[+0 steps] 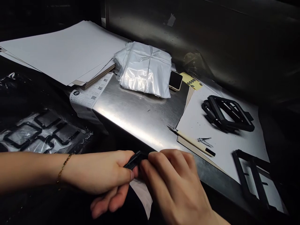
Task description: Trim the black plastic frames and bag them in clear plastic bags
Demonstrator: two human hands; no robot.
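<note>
My left hand (98,172), with a thin gold bracelet on its wrist, and my right hand (173,184) meet at the front edge of the steel table. Between them, both hands pinch a small black plastic piece (134,160), and my fingers hide most of it. A white paper scrap (142,198) hangs below my hands. To the right of my right hand lie a cream-handled craft knife (194,142) and small metal nippers (205,142) on a white sheet (222,147). Black plastic frames (227,114) rest on that sheet.
Further black frames (252,178) lie at the right edge. A stack of white sheets (63,51), a bundle of clear plastic bags (145,70), a phone (175,80), a yellow label sheet (192,81) and a QR-printed leaflet (91,93) lie behind. More frames sit in a plastic bag (39,134) at left.
</note>
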